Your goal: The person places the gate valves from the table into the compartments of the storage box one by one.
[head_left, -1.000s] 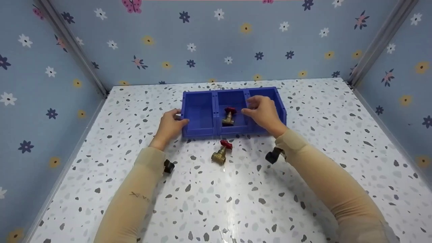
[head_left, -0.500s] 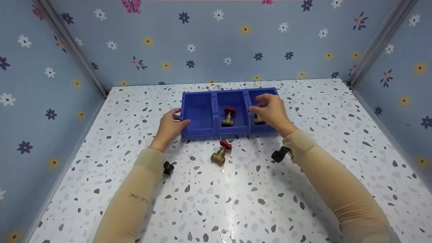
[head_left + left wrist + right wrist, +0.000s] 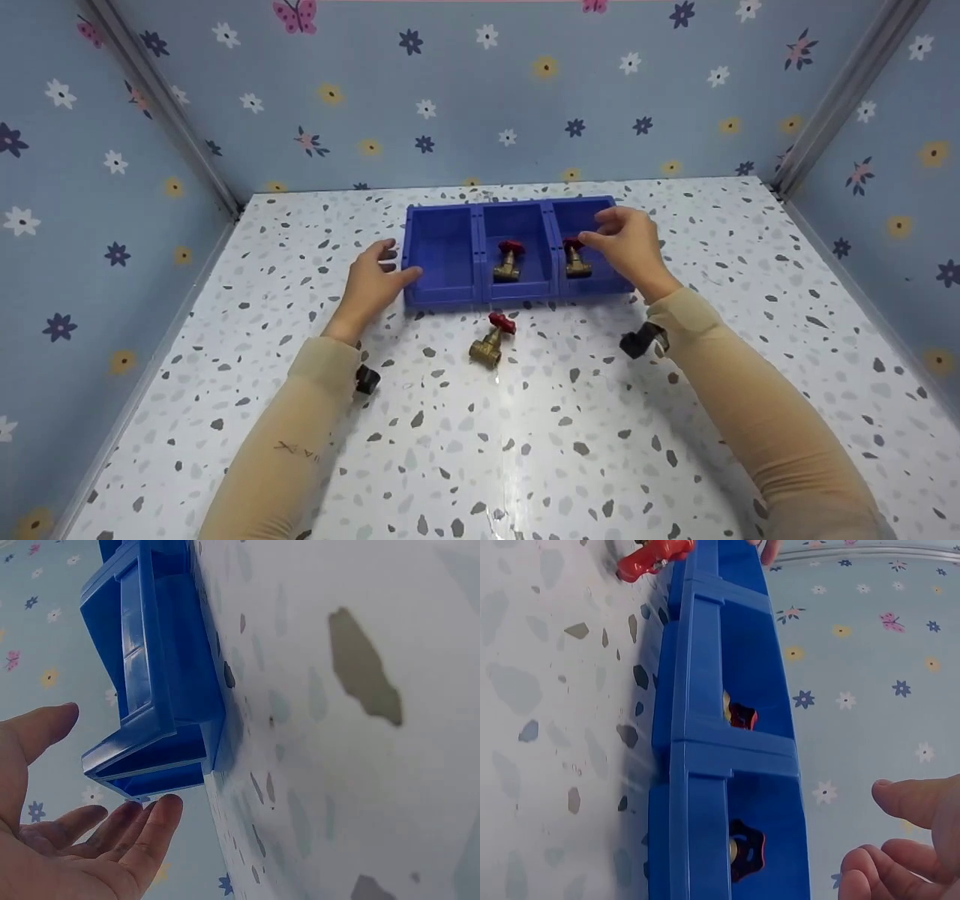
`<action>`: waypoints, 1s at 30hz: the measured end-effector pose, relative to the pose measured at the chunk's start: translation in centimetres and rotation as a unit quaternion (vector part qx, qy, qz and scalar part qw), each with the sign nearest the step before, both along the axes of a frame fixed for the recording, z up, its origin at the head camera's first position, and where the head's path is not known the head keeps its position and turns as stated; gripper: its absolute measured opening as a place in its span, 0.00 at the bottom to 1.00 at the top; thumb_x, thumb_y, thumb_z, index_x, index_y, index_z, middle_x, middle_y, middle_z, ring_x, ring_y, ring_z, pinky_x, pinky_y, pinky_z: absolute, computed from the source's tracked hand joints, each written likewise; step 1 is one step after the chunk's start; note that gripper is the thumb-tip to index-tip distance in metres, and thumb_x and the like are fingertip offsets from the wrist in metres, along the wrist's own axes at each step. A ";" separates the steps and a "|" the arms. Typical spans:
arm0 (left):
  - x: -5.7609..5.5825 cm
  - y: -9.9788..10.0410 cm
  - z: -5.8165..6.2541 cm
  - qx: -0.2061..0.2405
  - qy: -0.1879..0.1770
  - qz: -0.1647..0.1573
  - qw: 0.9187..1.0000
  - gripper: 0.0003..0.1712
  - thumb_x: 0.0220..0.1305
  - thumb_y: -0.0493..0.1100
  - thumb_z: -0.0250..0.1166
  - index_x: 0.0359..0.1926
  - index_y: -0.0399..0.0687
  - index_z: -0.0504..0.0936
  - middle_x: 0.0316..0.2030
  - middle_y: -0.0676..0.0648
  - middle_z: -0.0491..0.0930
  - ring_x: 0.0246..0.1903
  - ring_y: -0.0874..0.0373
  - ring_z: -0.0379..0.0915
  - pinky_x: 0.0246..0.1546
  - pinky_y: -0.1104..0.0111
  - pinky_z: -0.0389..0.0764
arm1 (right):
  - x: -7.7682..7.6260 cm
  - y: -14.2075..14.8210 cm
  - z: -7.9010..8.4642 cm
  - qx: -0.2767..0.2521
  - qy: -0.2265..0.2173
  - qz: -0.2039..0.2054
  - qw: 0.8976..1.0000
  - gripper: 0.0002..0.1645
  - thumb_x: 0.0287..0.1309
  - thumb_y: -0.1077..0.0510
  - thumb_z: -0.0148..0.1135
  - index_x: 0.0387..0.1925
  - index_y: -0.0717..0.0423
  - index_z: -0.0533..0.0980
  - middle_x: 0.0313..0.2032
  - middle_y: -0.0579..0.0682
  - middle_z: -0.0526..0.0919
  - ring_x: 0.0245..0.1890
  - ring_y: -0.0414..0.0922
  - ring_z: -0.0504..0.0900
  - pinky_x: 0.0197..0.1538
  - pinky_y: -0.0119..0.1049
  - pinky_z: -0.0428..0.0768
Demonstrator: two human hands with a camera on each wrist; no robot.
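Three blue bins (image 3: 442, 255) stand joined side by side on the speckled table. A brass valve with a red handwheel (image 3: 508, 268) lies in the middle bin, and a similar valve (image 3: 577, 264) in the right one. A third valve (image 3: 488, 348) lies on the table in front of the bins. My left hand (image 3: 370, 283) is beside the left bin's outer wall, thumb and fingers spread; in the left wrist view nothing is held. Over the right bin hangs my right hand (image 3: 631, 249), fingers loosely bent, with nothing in it.
Flowered blue panels (image 3: 480, 97) wall in the table at the back and both sides. A small black camera (image 3: 641, 340) sits under the right wrist and another black camera (image 3: 367, 379) under the left.
My right hand has moved right, from the middle divider across the right bin, uncovering the valve there. My left hand has eased slightly away from the left bin.
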State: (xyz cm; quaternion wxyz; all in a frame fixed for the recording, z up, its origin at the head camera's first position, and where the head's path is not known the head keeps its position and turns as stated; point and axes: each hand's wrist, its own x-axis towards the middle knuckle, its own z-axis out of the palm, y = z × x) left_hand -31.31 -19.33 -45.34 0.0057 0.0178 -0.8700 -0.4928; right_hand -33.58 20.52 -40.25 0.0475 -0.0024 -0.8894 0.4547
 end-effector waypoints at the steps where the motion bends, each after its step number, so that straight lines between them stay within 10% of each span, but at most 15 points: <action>1: 0.1 0.0 0.1 0.001 0.006 0.000 1.000 0.45 0.73 0.48 0.72 0.82 0.37 0.63 0.77 0.33 0.70 0.76 0.36 0.69 0.76 0.47 0.74 | 0.0 0.2 0.0 0.000 -0.001 -0.005 1.000 0.29 0.69 0.55 0.75 0.65 0.66 0.80 0.54 0.63 0.87 0.52 0.53 0.84 0.54 0.41 0.82; 17: 1.9 0.7 1.6 0.011 0.092 -0.009 0.996 0.36 0.71 0.44 0.74 0.73 0.34 0.73 0.71 0.34 0.76 0.70 0.38 0.73 0.73 0.48 0.76 | -0.5 2.6 -0.4 -0.005 -0.007 -0.048 0.999 0.29 0.69 0.54 0.75 0.64 0.65 0.81 0.47 0.56 0.83 0.45 0.46 0.79 0.46 0.32 0.78; 30: 3.2 1.3 1.7 -0.016 0.087 -0.041 0.995 0.34 0.70 0.45 0.75 0.71 0.35 0.76 0.62 0.34 0.81 0.60 0.38 0.79 0.63 0.49 0.82 | -1.5 4.0 -1.8 0.001 -0.029 -0.066 0.997 0.32 0.67 0.54 0.76 0.65 0.67 0.78 0.43 0.53 0.78 0.40 0.44 0.74 0.43 0.35 0.74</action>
